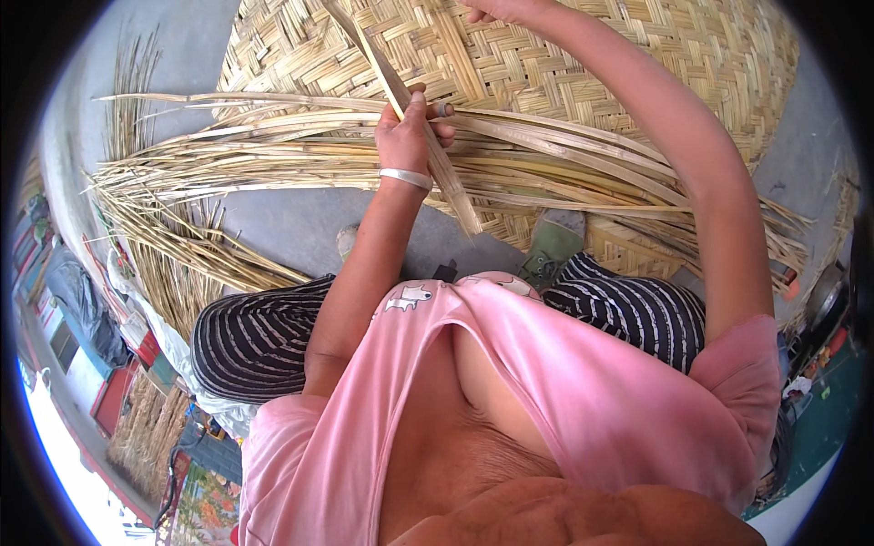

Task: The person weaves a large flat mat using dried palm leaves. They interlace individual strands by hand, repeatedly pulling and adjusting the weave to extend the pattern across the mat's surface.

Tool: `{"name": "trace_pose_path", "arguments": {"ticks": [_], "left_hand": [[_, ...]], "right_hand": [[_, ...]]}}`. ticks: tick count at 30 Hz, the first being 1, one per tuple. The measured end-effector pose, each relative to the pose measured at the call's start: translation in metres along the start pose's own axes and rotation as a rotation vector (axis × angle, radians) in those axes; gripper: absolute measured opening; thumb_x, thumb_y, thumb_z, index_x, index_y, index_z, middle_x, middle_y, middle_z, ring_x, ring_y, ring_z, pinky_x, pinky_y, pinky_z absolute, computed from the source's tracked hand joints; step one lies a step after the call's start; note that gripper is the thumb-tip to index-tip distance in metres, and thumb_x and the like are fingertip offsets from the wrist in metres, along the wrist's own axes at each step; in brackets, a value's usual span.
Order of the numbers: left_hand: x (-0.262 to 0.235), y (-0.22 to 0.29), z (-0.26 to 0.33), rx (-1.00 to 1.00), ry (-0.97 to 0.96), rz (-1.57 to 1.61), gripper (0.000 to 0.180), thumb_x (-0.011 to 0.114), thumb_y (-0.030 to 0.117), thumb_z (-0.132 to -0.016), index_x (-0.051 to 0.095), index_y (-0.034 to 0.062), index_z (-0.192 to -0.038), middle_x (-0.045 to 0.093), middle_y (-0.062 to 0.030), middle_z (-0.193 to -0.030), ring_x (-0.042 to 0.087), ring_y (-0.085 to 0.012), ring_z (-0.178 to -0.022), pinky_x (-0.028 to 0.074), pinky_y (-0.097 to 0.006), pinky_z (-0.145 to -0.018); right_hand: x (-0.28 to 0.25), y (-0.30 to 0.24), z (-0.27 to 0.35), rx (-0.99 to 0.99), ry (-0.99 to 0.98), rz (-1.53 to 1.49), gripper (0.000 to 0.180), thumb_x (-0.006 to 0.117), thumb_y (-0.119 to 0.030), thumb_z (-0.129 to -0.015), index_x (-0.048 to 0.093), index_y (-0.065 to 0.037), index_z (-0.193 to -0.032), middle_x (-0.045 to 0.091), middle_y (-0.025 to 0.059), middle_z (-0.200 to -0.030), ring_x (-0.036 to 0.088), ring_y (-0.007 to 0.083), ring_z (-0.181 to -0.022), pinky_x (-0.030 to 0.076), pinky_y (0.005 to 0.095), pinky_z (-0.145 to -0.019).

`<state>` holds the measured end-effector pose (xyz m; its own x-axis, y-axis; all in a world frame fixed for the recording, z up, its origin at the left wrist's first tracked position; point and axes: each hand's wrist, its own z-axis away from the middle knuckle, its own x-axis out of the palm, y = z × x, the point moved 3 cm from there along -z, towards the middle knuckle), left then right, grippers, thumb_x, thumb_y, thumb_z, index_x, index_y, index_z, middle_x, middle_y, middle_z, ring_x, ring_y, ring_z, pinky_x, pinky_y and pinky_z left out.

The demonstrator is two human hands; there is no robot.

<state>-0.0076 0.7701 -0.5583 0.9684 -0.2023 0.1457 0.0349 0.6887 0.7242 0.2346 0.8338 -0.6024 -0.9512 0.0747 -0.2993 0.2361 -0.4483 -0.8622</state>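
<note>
My left hand (407,136), with a pale band round its wrist, is closed round a long flat reed strip (448,182). The strip runs slantwise, from the top edge down toward my lap. A ring-like cover sits on one of its fingers. Beneath the hand lies a loose bundle of split reeds (273,150), spread from left to right. Farther away is a woven reed mat (583,64) in a herringbone pattern. My right hand (499,9) is at the top edge, above the mat, partly cut off. Its visible fingers are curled; what they hold, if anything, is out of sight.
More thin reeds (173,264) lie at the left on the grey floor (273,218). A green shoe (553,244) rests at the mat's near edge. Household goods and a bluish cloth (82,296) are at far left. A dark round pan (827,296) stands at the right.
</note>
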Motion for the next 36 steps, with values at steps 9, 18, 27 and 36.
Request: {"name": "trace_pose_path", "arguments": {"ticks": [9,18,27,36], "left_hand": [[0.026,0.025,0.058,-0.147,-0.17,-0.079,0.032,0.048,0.028,-0.102,0.056,-0.0008,-0.115,0.067,-0.0119,-0.095,0.068,-0.0219,-0.079,0.055,-0.033,-0.068],[-0.009,0.023,0.114,-0.253,-0.158,-0.07,0.031,0.052,0.026,-0.101,0.058,0.0003,-0.118,0.069,-0.0133,-0.102,0.069,-0.0223,-0.088,0.055,-0.036,-0.081],[-0.007,-0.011,0.101,-0.215,-0.081,-0.058,0.024,0.053,0.021,-0.101,0.058,0.0036,-0.117,0.07,-0.0095,-0.091,0.069,-0.0194,-0.079,0.056,-0.031,-0.068],[-0.027,-0.009,0.093,0.186,0.055,-0.681,0.018,0.063,0.014,-0.095,0.064,-0.0026,-0.102,0.07,-0.0043,-0.083,0.063,-0.0097,-0.07,0.052,-0.026,-0.061]], "right_hand": [[0.07,-0.033,0.124,0.162,-0.791,-0.687,0.037,0.062,-0.044,-0.095,0.063,-0.007,-0.094,0.057,-0.0021,-0.071,0.051,0.0062,-0.053,0.039,0.0231,-0.051],[0.089,-0.049,0.133,-0.194,-0.478,-0.403,0.025,0.06,-0.029,-0.096,0.066,-0.005,-0.099,0.064,0.0001,-0.089,0.058,0.0088,-0.078,0.05,0.0278,-0.072],[0.101,-0.022,0.175,0.274,-0.628,-0.509,0.038,0.06,-0.035,-0.096,0.058,0.001,-0.109,0.064,0.0082,-0.088,0.063,0.0155,-0.07,0.053,0.0318,-0.059],[0.118,-0.027,0.155,-0.014,-0.503,0.058,0.051,0.055,-0.04,-0.088,0.063,0.008,-0.102,0.068,0.0256,-0.087,0.068,0.0355,-0.082,0.052,0.0437,-0.075]]}}
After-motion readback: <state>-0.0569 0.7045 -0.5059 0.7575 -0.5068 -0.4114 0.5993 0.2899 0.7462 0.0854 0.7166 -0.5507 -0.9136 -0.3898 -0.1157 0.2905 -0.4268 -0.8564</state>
